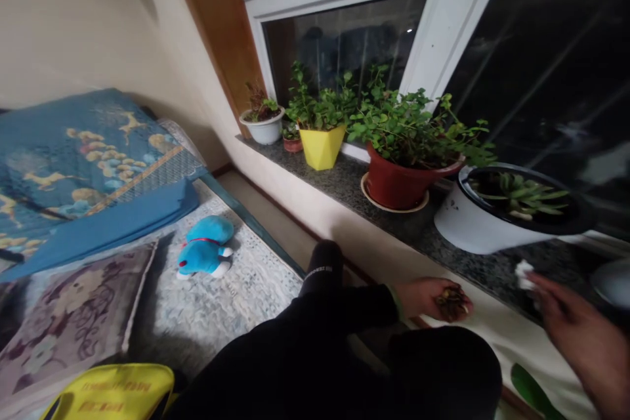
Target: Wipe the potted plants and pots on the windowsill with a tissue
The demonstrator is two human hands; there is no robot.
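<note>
My left hand (pixel 427 298) is cupped palm up below the sill edge, with a small heap of brown dried leaves (pixel 451 302) in it. At the lower right my right hand (pixel 571 328) pinches a crumpled white tissue (pixel 524 273) between its fingertips, just over the dark stone sill (pixel 408 233). Nearest to that hand stands a white pot (pixel 465 226) with a spiky succulent (pixel 522 193). To its left, a red-brown pot (pixel 396 180) sits on a saucer (pixel 374 202) and holds a bushy green plant (pixel 408 125).
Farther along the sill are a yellow faceted pot (pixel 322 147), a tiny red pot (pixel 292 142) and a white pot (pixel 266 128). A bed (pixel 256 302) at left bears a blue plush toy (pixel 205 246), a cushion (pixel 83 315) and a folded blue quilt (pixel 93 164). White window frames (pixel 457 20) rise behind.
</note>
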